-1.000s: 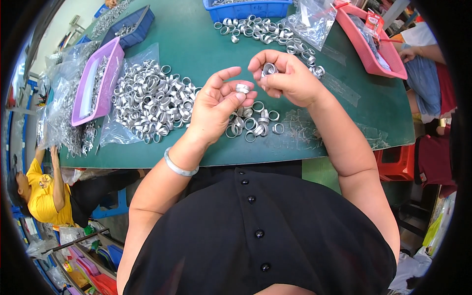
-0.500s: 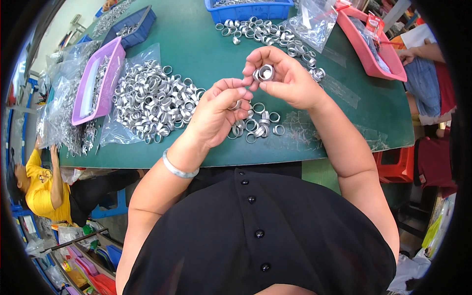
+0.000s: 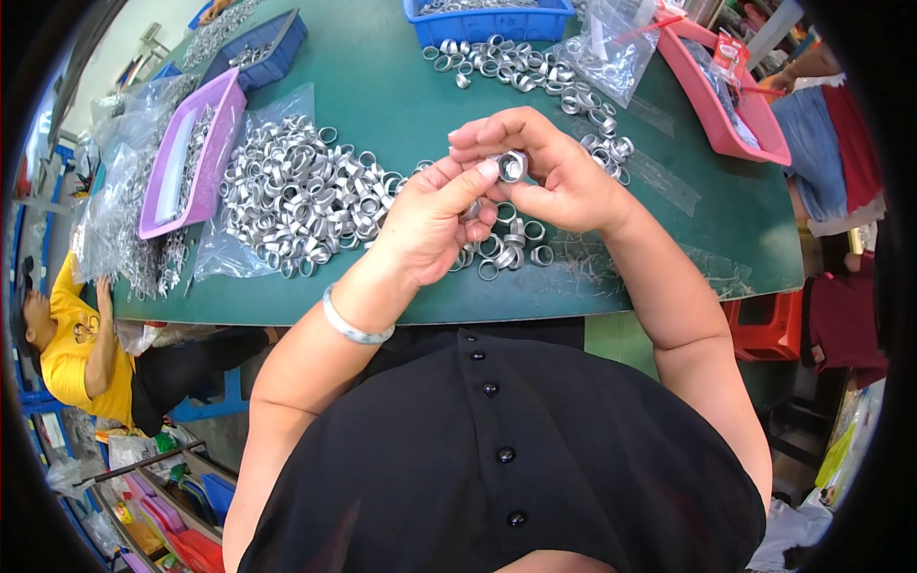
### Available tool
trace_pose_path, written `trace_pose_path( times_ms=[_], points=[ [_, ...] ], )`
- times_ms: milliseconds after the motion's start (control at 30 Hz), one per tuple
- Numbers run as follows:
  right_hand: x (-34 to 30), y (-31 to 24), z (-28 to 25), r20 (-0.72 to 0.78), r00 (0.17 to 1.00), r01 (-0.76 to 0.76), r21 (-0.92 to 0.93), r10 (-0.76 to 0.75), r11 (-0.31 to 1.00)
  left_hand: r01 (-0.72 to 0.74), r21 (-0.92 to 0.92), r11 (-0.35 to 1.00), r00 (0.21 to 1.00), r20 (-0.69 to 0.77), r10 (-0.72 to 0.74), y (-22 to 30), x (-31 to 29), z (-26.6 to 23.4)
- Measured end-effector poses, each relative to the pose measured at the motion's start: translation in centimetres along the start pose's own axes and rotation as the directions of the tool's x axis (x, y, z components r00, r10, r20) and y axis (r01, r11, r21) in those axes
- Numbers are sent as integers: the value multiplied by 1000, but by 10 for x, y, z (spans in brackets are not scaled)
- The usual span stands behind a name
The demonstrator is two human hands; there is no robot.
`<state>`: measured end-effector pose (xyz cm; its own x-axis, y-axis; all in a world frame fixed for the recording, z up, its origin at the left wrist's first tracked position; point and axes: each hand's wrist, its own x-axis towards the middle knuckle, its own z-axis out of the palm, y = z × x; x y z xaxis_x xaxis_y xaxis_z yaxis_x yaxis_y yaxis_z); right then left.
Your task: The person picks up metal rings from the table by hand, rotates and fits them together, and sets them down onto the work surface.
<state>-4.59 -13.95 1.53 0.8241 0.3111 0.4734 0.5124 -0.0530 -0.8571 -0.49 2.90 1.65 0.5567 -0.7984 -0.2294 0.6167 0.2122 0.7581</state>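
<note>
Over the table, my right hand curls round a silver metal ring, its round opening showing between thumb and fingers. Whether more rings sit behind it in the palm is hidden. My left hand meets it from the other side, its thumb tip against the ring's edge. Part of another metal ring shows between the bent fingers of my left hand. A few loose rings lie on the green table just below my hands. Left of them spreads a big heap of the same rings, partly on clear plastic.
A purple tray and a blue bin stand at left. A blue basket is at the far side, with rings strewn before it. A pink basket stands right. A person in yellow sits at left.
My left hand has moved up and right, bringing its thumb onto the ring in my right hand. The right hand has shifted slightly down and turned its fingers inward.
</note>
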Motion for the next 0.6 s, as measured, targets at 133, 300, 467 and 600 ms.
trace_pose_path(
  times_ms=[133,300,467,600],
  points=[
    [2,1,1,-31,999,-4,115,8,993,-124,69,990,989,-71,129,-7,1,-1],
    [1,3,-3,-108,989,-59,306,97,950,-284,211,935,951,-60,303,-12,0,-1],
    [1,2,-8,-106,981,-135,221,162,966,-337,244,909,927,-85,366,-15,1,-3],
    [0,2,-9,-49,977,-200,144,209,969,-316,256,914,937,-69,343,-15,-1,-3]
  ],
)
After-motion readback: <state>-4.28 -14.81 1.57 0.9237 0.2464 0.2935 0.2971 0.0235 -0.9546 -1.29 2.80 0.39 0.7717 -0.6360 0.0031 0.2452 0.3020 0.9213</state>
